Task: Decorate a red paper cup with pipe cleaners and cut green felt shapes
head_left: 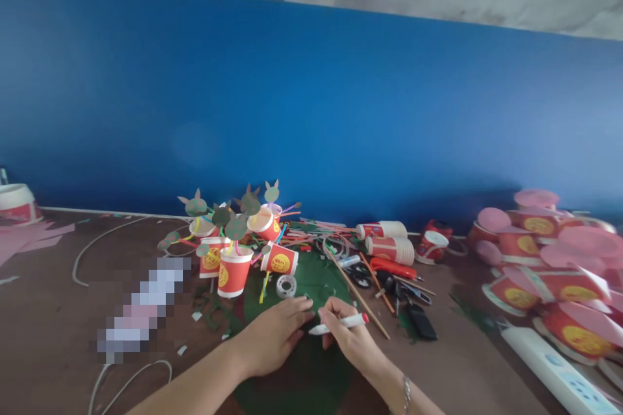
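My right hand [348, 337] grips a white marker [353, 321] with a red end, its tip pointing left near the dark green sheet [311, 279]. The fingers of my left hand [280, 331] lie stretched out on that sheet, just left of the marker tip. Whatever is under those fingers is hidden. Close ahead of the left hand is a roll of clear tape [286, 286]. Beyond it stand red and white paper cups [235, 272] with coloured pipe-cleaner-like stems and green eared paper heads [196, 204].
Stacked paper cups [390, 250], an orange-red cutter-like tool [392, 268], wooden sticks [360, 295] and a black key fob [421, 321] lie to the right. A white power strip [559, 366] and cups with pink discs [584, 246] are farther right. A blue panel [311, 104] closes the back.
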Tool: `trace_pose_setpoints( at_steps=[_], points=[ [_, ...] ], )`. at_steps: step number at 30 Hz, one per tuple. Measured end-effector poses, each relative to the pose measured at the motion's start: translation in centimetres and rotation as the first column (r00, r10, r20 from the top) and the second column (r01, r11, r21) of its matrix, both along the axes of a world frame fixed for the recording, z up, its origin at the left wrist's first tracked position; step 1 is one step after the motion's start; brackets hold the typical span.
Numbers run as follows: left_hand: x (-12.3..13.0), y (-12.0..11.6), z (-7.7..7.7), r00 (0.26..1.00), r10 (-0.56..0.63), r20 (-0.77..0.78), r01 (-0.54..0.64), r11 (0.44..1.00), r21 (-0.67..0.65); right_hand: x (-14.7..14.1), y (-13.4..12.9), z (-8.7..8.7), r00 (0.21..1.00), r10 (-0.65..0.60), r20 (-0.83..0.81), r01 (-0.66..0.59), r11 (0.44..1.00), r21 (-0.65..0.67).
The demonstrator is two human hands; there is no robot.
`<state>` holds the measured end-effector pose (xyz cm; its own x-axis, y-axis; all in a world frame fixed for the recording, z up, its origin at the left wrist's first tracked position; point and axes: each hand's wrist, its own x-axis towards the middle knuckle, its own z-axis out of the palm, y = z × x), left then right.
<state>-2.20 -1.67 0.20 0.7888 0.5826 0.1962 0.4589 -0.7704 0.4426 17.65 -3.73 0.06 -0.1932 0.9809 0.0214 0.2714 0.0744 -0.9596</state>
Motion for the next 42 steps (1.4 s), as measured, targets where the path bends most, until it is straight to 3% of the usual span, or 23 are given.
trace_pose_setpoints(
  at_steps=[6, 12, 30, 42],
  points=[
    [0.1, 0.0, 0.4, 1.0, 0.0, 0.012, 0.0, 1.0, -0.006, 0.1, -0.2, 0.3, 0.995, -0.01, 0.098, 0.014, 0.999, -0.035],
    [0.0, 0.1, -0.2, 0.999, 0.026, 0.029, -0.027, 1.0, 0.009, -0.1, -0.4, 1.0, 0.997, -0.001, 0.079, 0.004, 0.999, -0.038],
    [-0.1, 0.3, 0.0, 0.998, 0.008, 0.058, -0.006, 1.0, -0.024, -0.1, -0.4, 0.5, 0.984, -0.047, 0.173, 0.045, 0.999, 0.016],
    [0.0, 0.3, 0.0, 0.999, 0.013, 0.052, -0.012, 1.0, -0.016, -0.3, -0.5, 0.5, 0.981, -0.014, 0.194, 0.013, 1.0, 0.004]
  ],
)
